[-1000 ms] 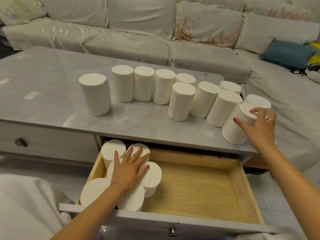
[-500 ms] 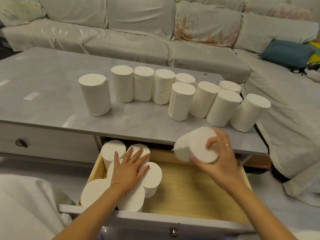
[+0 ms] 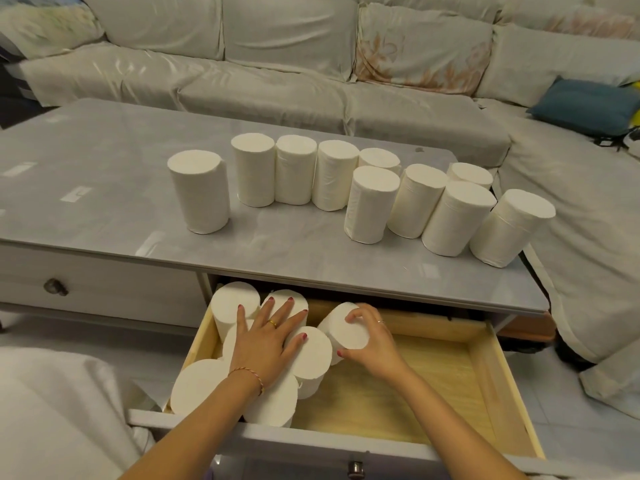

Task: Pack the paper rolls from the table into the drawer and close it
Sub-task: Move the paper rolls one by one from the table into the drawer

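Moved since half a second earlier: right hand (image 3: pixel 372 341) has carried one paper roll (image 3: pixel 344 329) down into the drawer (image 3: pixel 485 386).

Head view: fingers curled over the roll's upper end, roll tilted, long axis leaning toward the packed rolls (image 3: pixel 308 358) just left. Left hand (image 3: pixel 266 341), fingers spread flat, presses those rolls. Ten rolls (image 3: pixel 370 204) remain upright on the table (image 3: pixel 104 168), nearer the right hand.

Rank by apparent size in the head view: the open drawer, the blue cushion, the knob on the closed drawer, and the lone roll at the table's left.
1. Open drawer, by far the largest.
2. Blue cushion.
3. Lone roll; the cushion is farther away, so this order is unsure.
4. Knob.
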